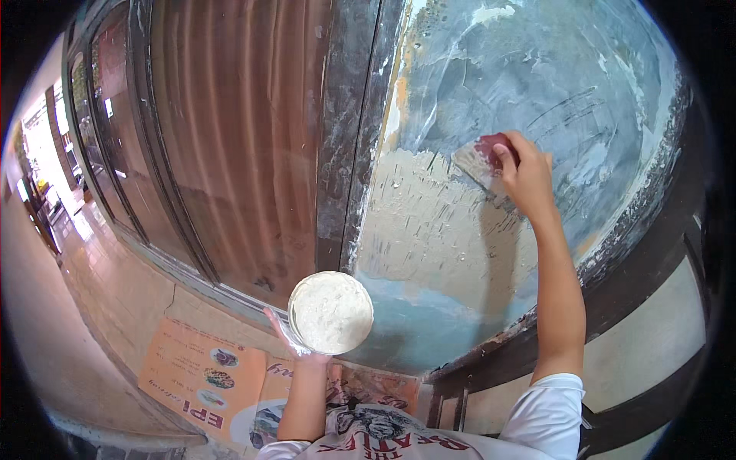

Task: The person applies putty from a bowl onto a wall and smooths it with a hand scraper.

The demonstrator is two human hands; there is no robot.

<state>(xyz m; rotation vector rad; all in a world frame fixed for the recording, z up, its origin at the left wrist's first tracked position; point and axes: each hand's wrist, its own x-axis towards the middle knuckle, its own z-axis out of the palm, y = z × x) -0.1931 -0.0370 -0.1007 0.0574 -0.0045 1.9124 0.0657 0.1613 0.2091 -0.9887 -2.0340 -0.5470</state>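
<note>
My right hand (527,175) is raised against a blue-grey wall (537,84) and grips a putty knife with a dark red handle (491,147); its wide blade (474,165) lies flat on the wall at the upper edge of a patch of pale, freshly spread filler (429,230). My left hand (295,341) is held low in front of me and carries a round shallow tin (330,312) filled with off-white putty, kept level.
A dark metal door frame (349,130) stands left of the wall, with a brown glazed door (230,130) beside it. An orange printed poster (207,376) lies on the floor below. A dark railing (652,268) runs at the right. A tiled walkway (84,261) stretches away on the left.
</note>
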